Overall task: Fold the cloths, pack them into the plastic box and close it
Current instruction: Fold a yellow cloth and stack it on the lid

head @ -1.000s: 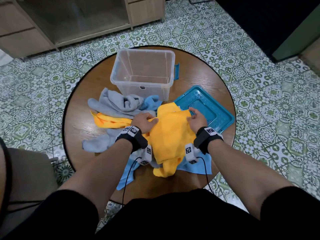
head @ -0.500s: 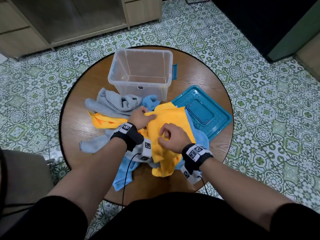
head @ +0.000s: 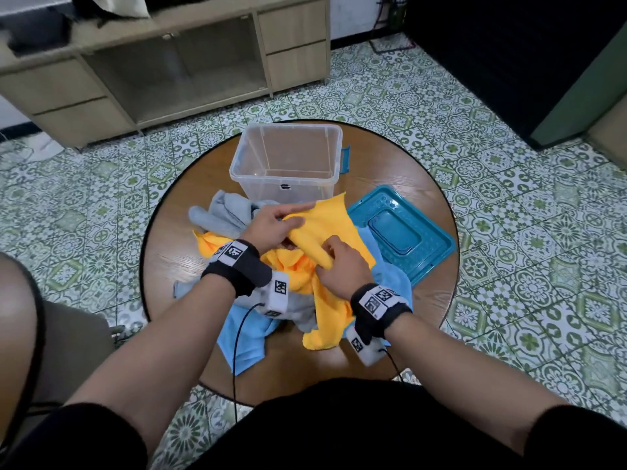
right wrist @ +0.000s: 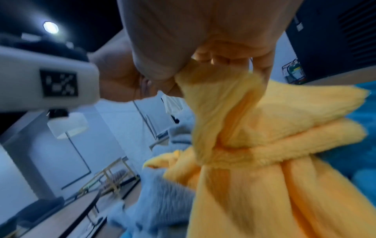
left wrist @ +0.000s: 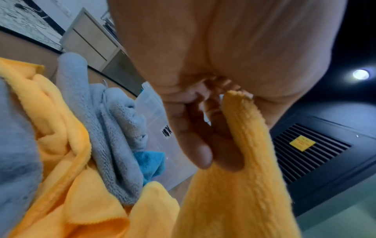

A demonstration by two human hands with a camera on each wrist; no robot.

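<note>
A yellow cloth (head: 334, 228) is lifted off the pile in the middle of the round table (head: 169, 232). My left hand (head: 276, 223) pinches its upper edge, and in the left wrist view the thumb and fingers (left wrist: 195, 145) clamp that yellow cloth (left wrist: 240, 185). My right hand (head: 339, 266) grips a bunched fold of it lower down; the right wrist view shows the yellow cloth (right wrist: 234, 128) gathered in that fist. Under it lie a grey cloth (head: 225, 213), a second yellow cloth (head: 210, 244) and a blue cloth (head: 244, 337). The clear plastic box (head: 288, 161) stands open behind the pile.
The teal lid (head: 403, 232) lies flat on the table to the right of the pile. A wooden cabinet (head: 163, 62) stands on the tiled floor beyond the table. A dark unit (head: 509, 56) stands at the far right. A chair seat (head: 68, 334) is at my left.
My right hand came in from the cloth's right corner to its middle and bunched it. My left hand has lifted the yellow cloth's edge up toward the box.
</note>
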